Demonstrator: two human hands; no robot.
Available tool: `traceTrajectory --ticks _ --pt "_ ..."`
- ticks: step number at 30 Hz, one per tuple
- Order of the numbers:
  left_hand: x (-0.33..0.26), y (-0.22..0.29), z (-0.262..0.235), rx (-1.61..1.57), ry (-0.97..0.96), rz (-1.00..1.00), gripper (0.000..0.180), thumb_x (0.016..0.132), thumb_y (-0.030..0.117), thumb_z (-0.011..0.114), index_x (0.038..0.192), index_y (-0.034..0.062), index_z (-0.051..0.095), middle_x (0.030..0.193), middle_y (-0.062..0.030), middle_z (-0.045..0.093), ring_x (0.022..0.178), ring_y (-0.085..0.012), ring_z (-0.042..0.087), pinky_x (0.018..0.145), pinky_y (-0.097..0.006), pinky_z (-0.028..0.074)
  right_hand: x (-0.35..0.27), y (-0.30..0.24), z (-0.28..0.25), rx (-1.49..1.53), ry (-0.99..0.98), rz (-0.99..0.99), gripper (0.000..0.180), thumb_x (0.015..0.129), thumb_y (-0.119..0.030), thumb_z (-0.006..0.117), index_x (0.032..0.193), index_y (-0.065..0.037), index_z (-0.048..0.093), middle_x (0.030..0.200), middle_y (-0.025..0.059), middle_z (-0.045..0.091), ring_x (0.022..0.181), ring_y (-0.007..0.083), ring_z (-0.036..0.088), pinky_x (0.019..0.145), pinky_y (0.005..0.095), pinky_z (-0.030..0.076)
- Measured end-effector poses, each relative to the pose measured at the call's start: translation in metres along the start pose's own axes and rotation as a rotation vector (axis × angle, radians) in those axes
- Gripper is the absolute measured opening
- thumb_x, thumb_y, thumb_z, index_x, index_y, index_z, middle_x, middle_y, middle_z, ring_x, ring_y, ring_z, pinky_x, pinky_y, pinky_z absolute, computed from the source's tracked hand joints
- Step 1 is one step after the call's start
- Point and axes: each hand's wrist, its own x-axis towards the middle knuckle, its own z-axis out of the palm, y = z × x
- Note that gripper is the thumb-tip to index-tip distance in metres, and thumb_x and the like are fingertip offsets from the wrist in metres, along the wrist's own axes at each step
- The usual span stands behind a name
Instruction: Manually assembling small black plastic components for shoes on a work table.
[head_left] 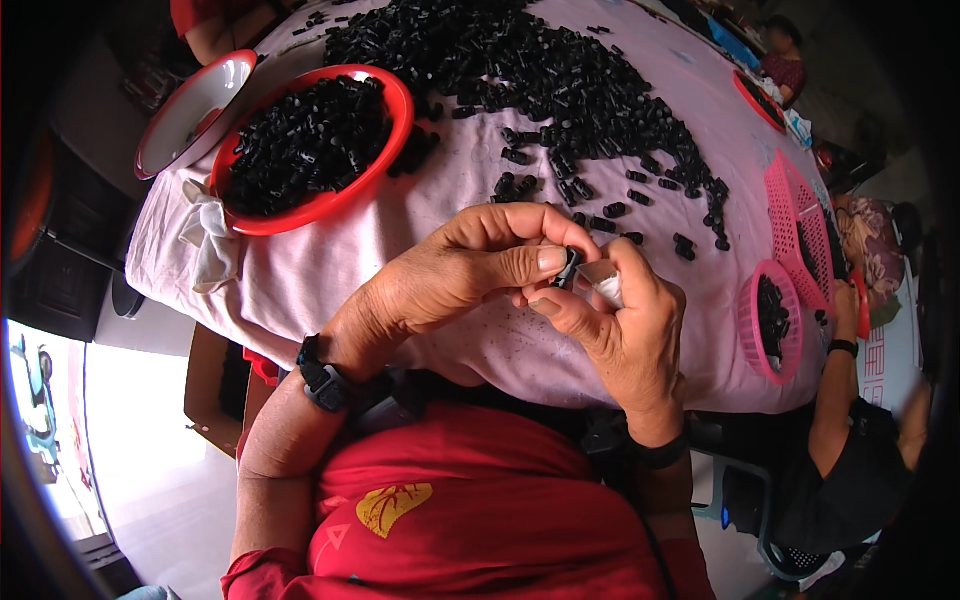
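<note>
Over the worktop's (pixel 490 345) near edge, the left hand (pixel 480 262) pinches a small black part (pixel 569 268); the right hand (pixel 635 325) grips a flat tool (pixel 598 273) beside it. A red basin (pixel 401 112) stands near the left edge.

Your left hand (pixel 455 265) pinches one small black plastic piece (pixel 568 268). Your right hand (pixel 642 325) holds a thin grey blade (pixel 598 270) beside it. Similar black pieces (pixel 570 90) lie on pale pink cloth (pixel 310 275).

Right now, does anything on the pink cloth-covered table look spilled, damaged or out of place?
Several small black cylindrical pieces lie loose on the near side of the large black heap, apart from it, so they may have strayed.
</note>
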Motion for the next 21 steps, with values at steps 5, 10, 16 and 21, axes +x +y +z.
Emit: traceTrajectory --ticks 5,10,16,21 --pt "0.001 0.0014 0.0017 0.046 -0.002 -0.002 0.027 0.095 0.018 0.058 0.115 0.0004 0.06 0.104 -0.0016 0.062 0.093 -0.0064 0.055 0.082 -0.022 0.044 0.0004 0.0002 0.0009 -0.028 0.025 -0.029 0.053 0.072 -0.054 0.075 0.077 -0.005 0.054 0.061 0.0103 0.059 0.051 0.027 0.06 0.046 0.0347 0.046" --pt "0.0013 -0.0014 0.0 0.059 0.013 -0.013 0.027 0.094 0.018 0.059 0.115 0.0008 0.061 0.104 -0.0016 0.063 0.094 -0.0072 0.055 0.083 -0.022 0.044 0.0004 0.0006 -0.0008 -0.091 -0.014 -0.058 0.052 0.079 -0.051 0.072 0.078 -0.002 0.054 0.059 0.0088 0.059 0.052 0.0211 0.062 0.047 0.0315 0.046" --pt "0.0006 -0.0016 -0.0005 0.063 0.024 -0.022 0.025 0.094 0.017 0.059 0.114 0.0006 0.062 0.103 -0.0014 0.063 0.092 -0.0074 0.056 0.082 -0.022 0.045 0.0001 0.0003 -0.0005 -0.113 -0.018 -0.056 0.051 0.079 -0.05 0.072 0.076 -0.002 0.053 0.058 0.0103 0.058 0.052 0.0242 0.063 0.047 0.0327 0.046" --pt "0.0006 -0.0038 -0.0014 0.063 0.038 -0.028 0.025 0.094 0.016 0.059 0.113 0.0005 0.062 0.101 -0.0011 0.063 0.09 -0.007 0.055 0.081 -0.022 0.045 -0.0006 0.0008 0.0011 -0.142 -0.021 -0.045 0.052 0.075 -0.054 0.072 0.075 -0.006 0.053 0.059 0.0096 0.059 0.05 0.0274 0.061 0.044 0.0362 0.045"
